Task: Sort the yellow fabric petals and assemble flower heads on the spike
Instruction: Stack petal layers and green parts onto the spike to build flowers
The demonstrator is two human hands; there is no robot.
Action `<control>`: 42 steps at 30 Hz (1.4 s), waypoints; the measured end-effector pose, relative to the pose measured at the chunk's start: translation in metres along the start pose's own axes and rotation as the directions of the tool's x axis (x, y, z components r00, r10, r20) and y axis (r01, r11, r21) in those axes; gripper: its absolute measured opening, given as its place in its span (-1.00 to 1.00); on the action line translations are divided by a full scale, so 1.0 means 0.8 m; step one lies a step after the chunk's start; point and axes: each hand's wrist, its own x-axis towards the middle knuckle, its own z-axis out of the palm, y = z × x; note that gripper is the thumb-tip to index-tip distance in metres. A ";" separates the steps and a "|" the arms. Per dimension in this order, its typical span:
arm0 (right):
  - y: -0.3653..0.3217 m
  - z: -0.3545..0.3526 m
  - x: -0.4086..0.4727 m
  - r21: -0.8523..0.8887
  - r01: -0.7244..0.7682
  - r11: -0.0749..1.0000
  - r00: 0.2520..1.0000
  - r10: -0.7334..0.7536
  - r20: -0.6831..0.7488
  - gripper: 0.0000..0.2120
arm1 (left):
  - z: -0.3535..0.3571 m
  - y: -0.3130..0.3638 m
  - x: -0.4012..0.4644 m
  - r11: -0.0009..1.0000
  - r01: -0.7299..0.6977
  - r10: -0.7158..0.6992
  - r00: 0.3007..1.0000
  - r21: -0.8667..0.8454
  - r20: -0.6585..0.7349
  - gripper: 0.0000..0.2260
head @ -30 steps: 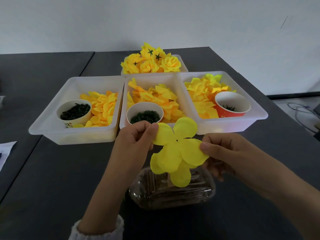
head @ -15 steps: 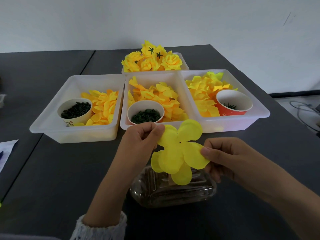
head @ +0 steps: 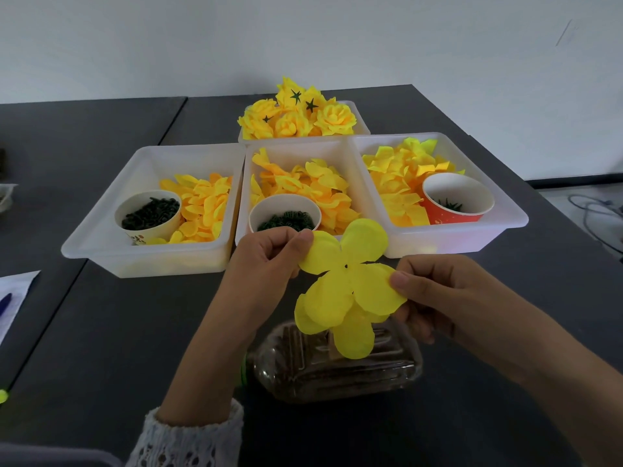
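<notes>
Both hands hold one yellow petal piece point(head: 349, 288) (several rounded lobes) above a clear plastic container point(head: 337, 367) on the desk point(head: 118, 332): left hand point(head: 269, 261) pinches its upper-left lobe, right hand point(head: 435, 294) its right lobe.

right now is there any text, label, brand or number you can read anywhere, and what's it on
No text reads clearly anywhere.
Left paper cup: a small printed mark low on its side, too blurred to read.
Red paper cup: faint pale pattern near its base, no legible words.
Paper sheet at the table's left edge: no print can be made out.
</notes>
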 end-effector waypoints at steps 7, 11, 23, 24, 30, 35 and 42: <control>0.002 0.006 -0.003 -0.072 -0.044 0.996 0.998 0.040 -0.047 -0.75 | -0.003 -0.011 0.001 0.992 0.021 -0.028 0.998 0.121 0.058 -0.70; 0.019 0.015 -0.005 -0.127 -0.107 0.986 0.991 0.094 -0.099 -0.70 | -0.001 -0.026 -0.002 0.976 0.068 -0.082 0.995 0.209 0.059 -0.73; 0.047 0.027 -0.002 -0.160 -0.199 0.967 0.974 0.177 -0.143 -0.75 | 0.008 -0.040 -0.009 0.924 0.161 -0.200 0.977 0.347 0.079 -0.71; 0.049 0.028 -0.001 -0.178 -0.192 0.965 0.975 0.166 -0.150 -0.75 | 0.009 -0.042 -0.010 0.924 0.167 -0.206 0.975 0.345 0.078 -0.72; 0.052 0.026 -0.006 -0.207 -0.147 0.967 0.984 0.121 -0.134 -0.72 | 0.011 -0.047 -0.018 0.934 0.154 -0.187 0.980 0.321 0.073 -0.70; 0.034 -0.008 -0.014 -0.297 -0.154 0.942 0.982 0.113 -0.151 -0.52 | 0.001 -0.041 -0.024 0.930 0.150 -0.143 0.989 0.334 -0.046 -0.72; 0.007 -0.117 0.065 -0.728 -0.244 0.641 0.809 -0.279 -0.517 -0.84 | -0.022 -0.018 -0.031 0.975 0.076 -0.029 0.976 0.210 -0.216 -0.79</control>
